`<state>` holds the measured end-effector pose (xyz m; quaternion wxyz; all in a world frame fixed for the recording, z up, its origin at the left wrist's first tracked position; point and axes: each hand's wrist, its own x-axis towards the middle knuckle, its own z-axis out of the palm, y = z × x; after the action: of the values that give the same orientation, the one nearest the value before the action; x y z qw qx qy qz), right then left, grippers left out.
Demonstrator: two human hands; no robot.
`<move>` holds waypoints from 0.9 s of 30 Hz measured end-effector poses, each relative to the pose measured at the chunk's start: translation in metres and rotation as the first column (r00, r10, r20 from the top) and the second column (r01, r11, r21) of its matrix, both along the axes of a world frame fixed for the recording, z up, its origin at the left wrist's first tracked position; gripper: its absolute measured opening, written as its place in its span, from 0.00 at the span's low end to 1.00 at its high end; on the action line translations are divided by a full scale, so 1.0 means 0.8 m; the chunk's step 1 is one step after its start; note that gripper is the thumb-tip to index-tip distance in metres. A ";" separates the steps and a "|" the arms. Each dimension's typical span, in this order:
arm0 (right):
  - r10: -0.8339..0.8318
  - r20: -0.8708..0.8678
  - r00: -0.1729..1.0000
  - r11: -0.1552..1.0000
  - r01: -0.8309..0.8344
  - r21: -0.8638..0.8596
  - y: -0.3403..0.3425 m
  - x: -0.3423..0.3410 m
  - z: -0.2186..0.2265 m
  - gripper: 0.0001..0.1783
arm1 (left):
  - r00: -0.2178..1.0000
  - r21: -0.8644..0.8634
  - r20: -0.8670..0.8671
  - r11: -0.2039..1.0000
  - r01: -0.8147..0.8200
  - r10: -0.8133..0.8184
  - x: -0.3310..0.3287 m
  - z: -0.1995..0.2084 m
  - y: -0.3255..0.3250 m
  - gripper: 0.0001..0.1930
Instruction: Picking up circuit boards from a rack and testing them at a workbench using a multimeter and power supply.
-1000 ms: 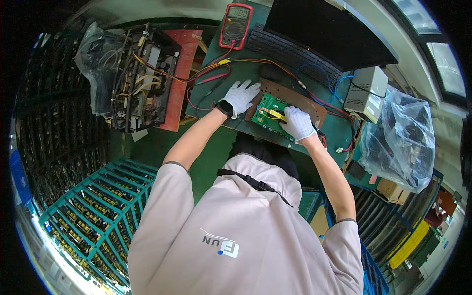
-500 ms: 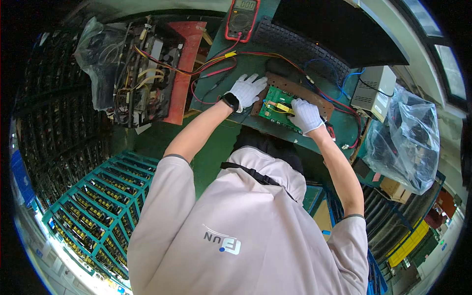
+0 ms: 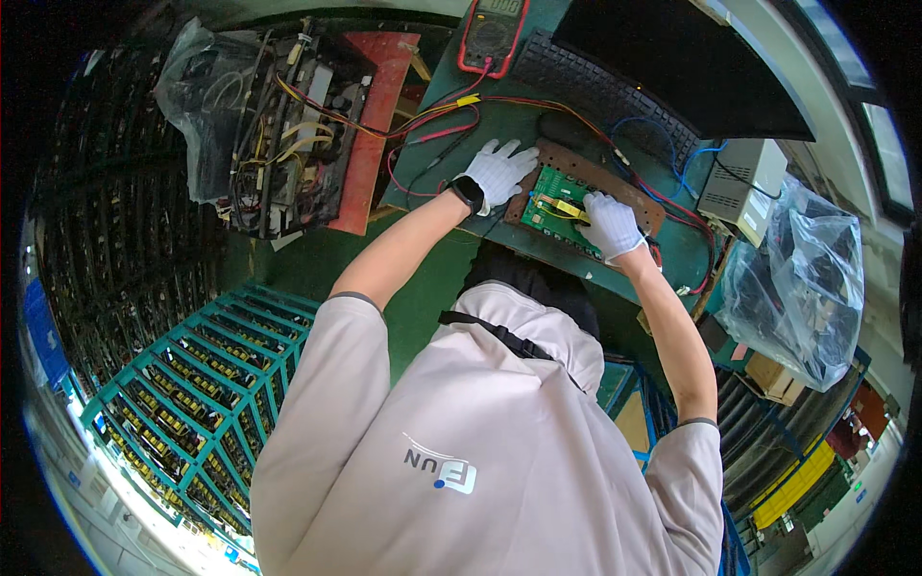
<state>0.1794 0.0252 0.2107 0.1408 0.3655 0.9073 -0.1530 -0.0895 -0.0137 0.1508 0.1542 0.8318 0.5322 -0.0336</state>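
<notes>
A green circuit board (image 3: 549, 213) with yellow-wrapped parts (image 3: 571, 209) lies on a brown perforated plate (image 3: 634, 200) at the bench's front. My right hand (image 3: 612, 228), in a white glove, rests over the board's right part with its fingers curled down beside the yellow part. What those fingertips grip is hidden under the glove. To the left, my left hand (image 3: 499, 175), gloved too and with a dark watch (image 3: 468, 194) at the wrist, lies flat with fingers spread on the bench beside the plate's left end. It holds nothing.
Beyond the hands are a red multimeter (image 3: 493, 36), a keyboard (image 3: 600, 91) and a dark monitor (image 3: 691, 62). Red, yellow and black leads (image 3: 538, 104) cross the green bench (image 3: 471, 144). At right stands a grey metal box (image 3: 744, 187); at left, an opened wired unit (image 3: 298, 144).
The whole view has shifted slightly, with bench and hands appearing a little farther right. Both hands keep nearly the same places and poses relative to the board.
</notes>
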 end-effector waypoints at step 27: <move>-0.107 -0.084 0.991 0.992 0.112 0.056 -0.015 0.011 -0.032 0.19 | 0.998 0.050 -0.055 0.999 -0.016 0.018 0.004 0.007 -0.001 0.33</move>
<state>0.1882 0.0132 0.1849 0.0841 0.4122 0.8951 -0.1478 -0.0859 -0.0147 0.1567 0.1191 0.8295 0.5440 -0.0422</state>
